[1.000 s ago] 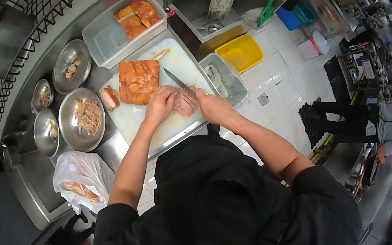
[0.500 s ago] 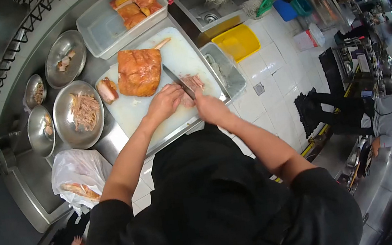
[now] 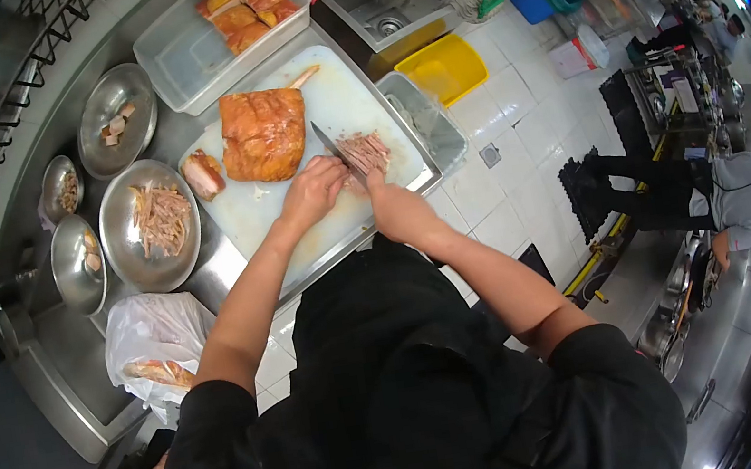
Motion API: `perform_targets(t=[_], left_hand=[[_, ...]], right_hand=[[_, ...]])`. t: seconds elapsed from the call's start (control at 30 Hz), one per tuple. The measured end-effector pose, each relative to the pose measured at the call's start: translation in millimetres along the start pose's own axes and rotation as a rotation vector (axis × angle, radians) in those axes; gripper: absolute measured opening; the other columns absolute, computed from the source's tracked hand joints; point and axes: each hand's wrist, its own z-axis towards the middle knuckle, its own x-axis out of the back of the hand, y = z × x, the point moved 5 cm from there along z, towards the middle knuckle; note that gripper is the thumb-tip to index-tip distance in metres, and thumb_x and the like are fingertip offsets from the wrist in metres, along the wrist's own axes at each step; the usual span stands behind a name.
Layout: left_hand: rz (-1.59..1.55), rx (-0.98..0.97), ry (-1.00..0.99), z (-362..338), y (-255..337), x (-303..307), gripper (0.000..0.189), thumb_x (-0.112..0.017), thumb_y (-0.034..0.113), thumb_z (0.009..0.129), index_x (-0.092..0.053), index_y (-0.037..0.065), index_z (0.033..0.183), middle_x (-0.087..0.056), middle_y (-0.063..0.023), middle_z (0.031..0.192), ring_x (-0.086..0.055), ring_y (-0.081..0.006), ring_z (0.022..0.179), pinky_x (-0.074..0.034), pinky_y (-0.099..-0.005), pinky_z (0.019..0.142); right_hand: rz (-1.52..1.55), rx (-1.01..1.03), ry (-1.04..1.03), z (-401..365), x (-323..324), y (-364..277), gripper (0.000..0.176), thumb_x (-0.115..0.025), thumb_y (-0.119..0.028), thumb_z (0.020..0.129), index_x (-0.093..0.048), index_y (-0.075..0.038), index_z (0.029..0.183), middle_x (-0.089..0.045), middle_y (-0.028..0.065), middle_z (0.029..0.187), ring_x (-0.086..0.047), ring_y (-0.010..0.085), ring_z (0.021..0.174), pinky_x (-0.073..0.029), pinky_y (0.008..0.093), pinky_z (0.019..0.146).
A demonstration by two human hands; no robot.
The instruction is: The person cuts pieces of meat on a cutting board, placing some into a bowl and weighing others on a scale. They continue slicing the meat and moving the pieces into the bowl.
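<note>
Right hand grips a slim knife by fibrous meat strips — left hand (grasp unclear) curls close.

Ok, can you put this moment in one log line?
right hand: grips knife | left hand: curled beside knife | cut meat: on cutting board, right of knife | roast slab: same board

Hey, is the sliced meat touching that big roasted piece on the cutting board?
Apart. The head view shows bare white cutting board and the knife between the sliced meat and the big roasted piece.
</note>
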Motion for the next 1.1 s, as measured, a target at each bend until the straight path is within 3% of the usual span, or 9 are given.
perform_targets(t=[0.07,0.23,0.43,0.6,0.73,0.93,1.03,1.1], left_hand=[[0.001,0.002,0.002,-2,2,-1,0.017,-0.071,-0.001,0.083,-0.072,-0.001,0.099,-0.071,-0.0145,0.103,-0.067,-0.0331,0.099,-0.055,-0.0398,0.087],[-0.004,-0.003,0.020,3,9,9,0.017,-0.071,-0.002,0.081,-0.072,-0.001,0.098,-0.070,-0.0141,0.104,-0.064,-0.0331,0.101,-0.054,-0.0408,0.088],[0.063,0.076,-0.012,-4,14,7,0.018,-0.070,-0.003,0.082,-0.072,0.000,0.100,-0.069,-0.0135,0.104,-0.062,-0.0337,0.102,-0.053,-0.0407,0.089],[0.067,0.020,-0.056,-1,6,4,0.016,-0.072,-0.002,0.081,-0.071,0.000,0.097,-0.069,-0.0143,0.101,-0.064,-0.0337,0.099,-0.053,-0.0408,0.087],[0.047,0.034,-0.096,6,3,8,0.016,-0.072,-0.001,0.081,-0.071,-0.001,0.096,-0.070,-0.0147,0.099,-0.065,-0.0336,0.098,-0.054,-0.0410,0.086],[0.079,-0.003,-0.095,1,6,10,0.015,-0.068,-0.002,0.081,-0.072,0.000,0.096,-0.071,-0.0149,0.101,-0.064,-0.0337,0.097,-0.054,-0.0410,0.086],[-0.010,0.055,-0.083,6,2,17,0.013,-0.069,-0.002,0.083,-0.070,-0.001,0.096,-0.070,-0.0147,0.099,-0.065,-0.0345,0.099,-0.054,-0.0423,0.087],[-0.085,0.195,-0.032,-2,-4,21,0.013,-0.067,-0.003,0.084,-0.071,-0.001,0.097,-0.070,-0.0144,0.102,-0.065,-0.0341,0.101,-0.053,-0.0424,0.088]], right_hand=[[-0.026,-0.058,0.008,6,-14,1,0.024,-0.049,-0.009,0.095,-0.046,0.005,0.114,-0.069,0.0317,0.097,-0.069,0.0485,0.091,-0.053,0.0575,0.080],[0.032,0.021,0.029,15,17,0,0.027,-0.049,-0.010,0.096,-0.046,0.006,0.116,-0.069,0.0324,0.101,-0.068,0.0486,0.098,-0.053,0.0569,0.086],[0.040,-0.041,-0.131,-15,24,-18,0.030,-0.050,-0.008,0.094,-0.045,0.007,0.119,-0.067,0.0354,0.106,-0.067,0.0500,0.100,-0.052,0.0574,0.086],[0.129,-0.013,0.043,12,-17,3,0.033,-0.050,-0.004,0.092,-0.042,0.008,0.121,-0.066,0.0380,0.103,-0.067,0.0518,0.097,-0.053,0.0573,0.086],[0.122,0.052,0.008,11,2,-4,0.030,-0.049,-0.005,0.092,-0.042,0.007,0.119,-0.066,0.0380,0.101,-0.067,0.0523,0.095,-0.052,0.0583,0.086],[0.142,-0.066,0.044,20,-23,-2,0.029,-0.049,-0.002,0.090,-0.042,0.007,0.118,-0.065,0.0379,0.107,-0.066,0.0513,0.101,-0.052,0.0579,0.086],[0.181,0.043,0.085,24,-7,1,0.033,-0.051,-0.001,0.088,-0.042,0.008,0.119,-0.064,0.0398,0.109,-0.065,0.0503,0.104,-0.052,0.0570,0.087],[0.136,0.058,-0.004,16,-2,-5,0.031,-0.051,-0.001,0.089,-0.042,0.007,0.117,-0.063,0.0408,0.109,-0.065,0.0506,0.104,-0.052,0.0572,0.088]])
